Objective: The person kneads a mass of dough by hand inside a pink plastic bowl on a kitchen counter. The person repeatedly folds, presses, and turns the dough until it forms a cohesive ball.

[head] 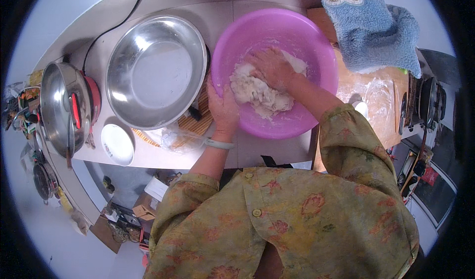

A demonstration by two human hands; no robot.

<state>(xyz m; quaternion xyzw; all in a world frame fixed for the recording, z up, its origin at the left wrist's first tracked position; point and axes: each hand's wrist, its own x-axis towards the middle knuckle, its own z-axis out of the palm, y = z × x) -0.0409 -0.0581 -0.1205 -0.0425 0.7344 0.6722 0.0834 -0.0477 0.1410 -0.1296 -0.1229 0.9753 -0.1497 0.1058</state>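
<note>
A pink-purple plastic basin (311, 121) stands on the counter before me, and a rough, shaggy lump of dough (256, 89) lies inside it. Whitish smears cling to the basin's inner wall. My right hand (272, 69) rests on top of the dough, its fingers stretched over it and slightly blurred. At the basin's left rim, my left hand (224, 110) grips the edge, with the thumb on the inner side. A pale bangle (219, 144) circles my left wrist.
Left of the basin sits a wide stainless steel bowl (161, 75), close to a slatted mat (196, 119), a plastic bag (178, 140) and a white plate (117, 144). Farther left is a metal pan (57, 108). A blue towel (371, 34) overlaps a floury wooden board (382, 119) at right.
</note>
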